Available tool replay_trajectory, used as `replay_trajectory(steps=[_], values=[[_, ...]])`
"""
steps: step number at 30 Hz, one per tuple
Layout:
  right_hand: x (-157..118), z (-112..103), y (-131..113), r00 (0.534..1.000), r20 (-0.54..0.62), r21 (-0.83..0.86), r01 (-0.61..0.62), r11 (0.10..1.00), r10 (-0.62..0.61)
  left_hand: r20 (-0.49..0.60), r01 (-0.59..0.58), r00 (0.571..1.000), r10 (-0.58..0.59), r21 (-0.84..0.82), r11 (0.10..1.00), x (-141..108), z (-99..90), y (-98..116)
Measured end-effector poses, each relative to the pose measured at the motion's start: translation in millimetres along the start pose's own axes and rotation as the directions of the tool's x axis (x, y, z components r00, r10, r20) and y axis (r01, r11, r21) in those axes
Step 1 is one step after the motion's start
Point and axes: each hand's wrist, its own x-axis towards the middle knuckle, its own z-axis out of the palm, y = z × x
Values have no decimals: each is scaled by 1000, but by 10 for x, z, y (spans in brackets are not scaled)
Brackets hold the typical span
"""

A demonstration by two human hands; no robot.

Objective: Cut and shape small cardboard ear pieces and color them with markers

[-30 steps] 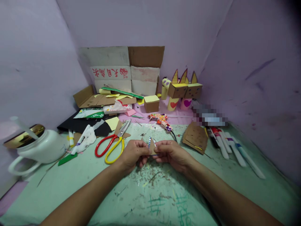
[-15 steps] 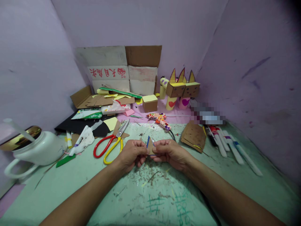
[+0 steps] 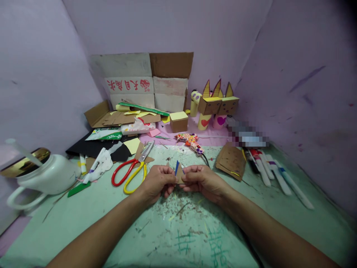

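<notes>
Between my two hands is a small pointed cardboard piece (image 3: 180, 178), brown on the face toward me, with a strip of blue along its left edge. My left hand (image 3: 161, 181) pinches its left side between thumb and fingers. On the other side, my right hand (image 3: 199, 179) grips its right edge the same way. The fingertips hide the piece's lower corners. Just left of my left hand lie scissors (image 3: 134, 169) with one red and one yellow handle, blades partly apart. Beyond my hands rests a flower-patterned glue gun (image 3: 191, 142) with a black cord.
Capped markers (image 3: 275, 171) and a folded brown cardboard piece (image 3: 231, 162) lie to the right. Cat-eared cardboard figures (image 3: 210, 106) stand at the back beside a small cardboard box (image 3: 179, 124). A white teapot-like mug (image 3: 51, 176) stands left. Scraps litter the green tabletop (image 3: 145, 230).
The whole view has shifted very slightly. Both hands keep the same pinch on the cardboard piece, which has tilted a little; nothing was let go.
</notes>
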Motion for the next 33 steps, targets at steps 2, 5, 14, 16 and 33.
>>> replay_trajectory(steps=[2, 5, 14, 16, 33], values=[[-5, 3, 5, 1000, 3, -28, 20, 999, -20, 2, -17, 1000, 17, 25, 1000, -6, 3, -8], [-18, 9, 2, 997, 12, -85, 76, 993, -75, 22, -40, 999, 38, 65, 997, -25, 7, -10], [-22, 33, 24, 988, 48, -95, 154, 983, -150, 59, -73, 996, 67, 90, 993, -59, 25, 10], [-4, 31, 26, 986, 21, -96, 165, 982, -164, 74, -71, 995, 66, 67, 995, -49, 22, -4], [24, -4, -3, 988, 10, -37, 156, 987, -155, 123, -84, 988, 91, -63, 994, -48, -4, 10]])
